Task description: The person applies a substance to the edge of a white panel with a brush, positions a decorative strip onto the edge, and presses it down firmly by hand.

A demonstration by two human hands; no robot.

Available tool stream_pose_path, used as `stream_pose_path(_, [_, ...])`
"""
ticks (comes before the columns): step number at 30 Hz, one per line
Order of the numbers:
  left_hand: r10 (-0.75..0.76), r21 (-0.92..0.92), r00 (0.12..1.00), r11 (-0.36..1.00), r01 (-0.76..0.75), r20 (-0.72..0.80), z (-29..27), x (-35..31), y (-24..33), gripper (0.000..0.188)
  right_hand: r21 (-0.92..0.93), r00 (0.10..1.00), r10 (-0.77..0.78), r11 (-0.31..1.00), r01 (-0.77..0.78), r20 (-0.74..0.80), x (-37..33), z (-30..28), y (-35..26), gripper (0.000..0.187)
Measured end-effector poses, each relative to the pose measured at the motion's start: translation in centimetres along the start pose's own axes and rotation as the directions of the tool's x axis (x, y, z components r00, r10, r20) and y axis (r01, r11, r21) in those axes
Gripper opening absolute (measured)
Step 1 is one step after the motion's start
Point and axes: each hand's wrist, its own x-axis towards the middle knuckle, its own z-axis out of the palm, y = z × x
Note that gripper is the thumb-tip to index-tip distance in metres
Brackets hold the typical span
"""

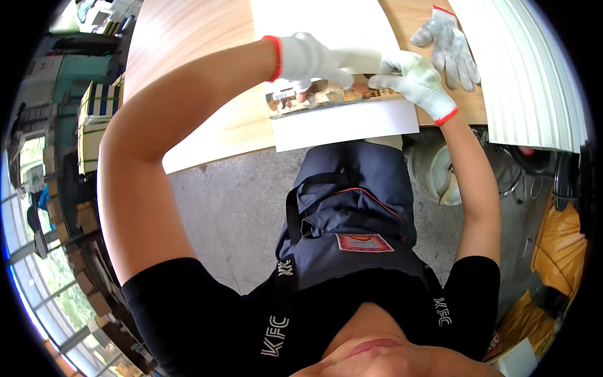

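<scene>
My left hand (pixel 311 61), in a white knit glove with a red cuff, reaches in over a strip printed with a colour picture (pixel 323 100). Its fingers point right and are partly smeared, so their grip does not show clearly. From the right comes my right hand (pixel 416 80), gloved alike, its thumb stretched over the right end of the printed strip. Between the two hands runs a pale strip (pixel 363 61), blurred, with the right fingers closed on its end. Under the print lies a white sheet (pixel 348 125), jutting past the table's near edge.
A spare grey-white glove (pixel 447 47) lies on the wooden table (pixel 195 38), right of the sheets. Beside it stands a stack of white sheets (pixel 527 75). Below the table's right edge is a pale round bucket (pixel 433 166). Shelves with boxes line the left side.
</scene>
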Motion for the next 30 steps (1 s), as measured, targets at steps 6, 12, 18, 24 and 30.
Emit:
stream_pose_path(6, [-0.389,-0.437,0.915,0.809,0.394,0.104,-1.6,0.2,2.4,0.071,-0.336,0.788,-0.208,0.942,0.001,-0.580,0.2,-2.8,7.0,0.030])
stream_pose_path(12, [-0.352,-0.527,0.922,0.760,0.381,0.160,-1.3,1.2,0.9,0.068,-0.427,0.810,0.045,0.832,-0.354,-0.584,0.5,-3.5,10.4,0.030])
stream_pose_path(18, [-0.251,-0.404,0.963,0.874,0.270,0.100,-0.2,2.9,-0.2,0.062,0.200,0.910,-0.277,0.917,0.346,-0.307,-4.2,-5.3,1.7,0.025])
stream_pose_path(24, [-0.263,-0.254,0.959,0.925,0.282,0.106,-2.2,0.6,0.8,0.050,-0.405,0.786,-0.618,0.727,0.555,-0.032,-4.1,-1.1,1.2,0.026])
stream_pose_path(30, [-0.048,0.084,0.992,0.995,0.058,-0.118,0.0,3.6,-1.1,0.070,-0.374,0.735,-0.678,0.682,0.629,-0.002,0.6,7.8,-7.6,0.016])
